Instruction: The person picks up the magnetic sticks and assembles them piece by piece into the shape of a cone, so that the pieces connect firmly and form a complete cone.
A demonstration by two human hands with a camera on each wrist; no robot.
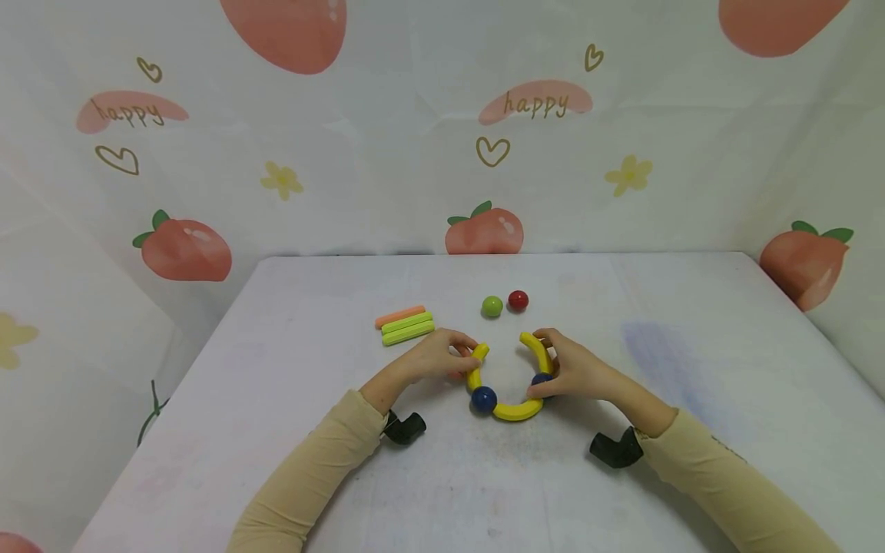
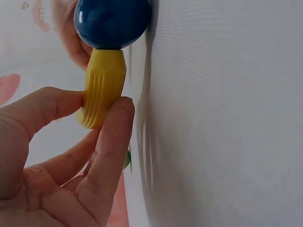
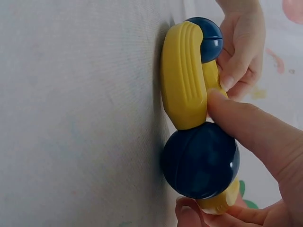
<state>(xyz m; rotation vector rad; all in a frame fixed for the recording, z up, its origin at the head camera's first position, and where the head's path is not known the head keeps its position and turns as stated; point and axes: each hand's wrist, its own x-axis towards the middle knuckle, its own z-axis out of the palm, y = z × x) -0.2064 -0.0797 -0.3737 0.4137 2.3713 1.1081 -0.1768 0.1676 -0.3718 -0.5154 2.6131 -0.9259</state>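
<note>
Three curved yellow rods and two blue balls form a U, its open side facing away from me. My left hand (image 1: 439, 355) pinches the left yellow rod (image 2: 105, 75) between thumb and fingers. The left blue ball (image 1: 484, 399) joins that rod to the near yellow rod (image 1: 517, 412). At the right corner, my right hand (image 1: 581, 369) grips around the right blue ball (image 3: 199, 161). Its thumb lies on the near rod's end, and its fingers lie along the right yellow rod (image 1: 535, 349). The hand partly covers that ball in the head view.
Beyond the U, a green ball (image 1: 492, 306) and a red ball (image 1: 518, 300) sit side by side on the white table (image 1: 311, 307). Left of them lie two yellow-green sticks (image 1: 408, 328) and an orange stick (image 1: 400, 316). A patterned cloth (image 1: 387, 153) hangs behind.
</note>
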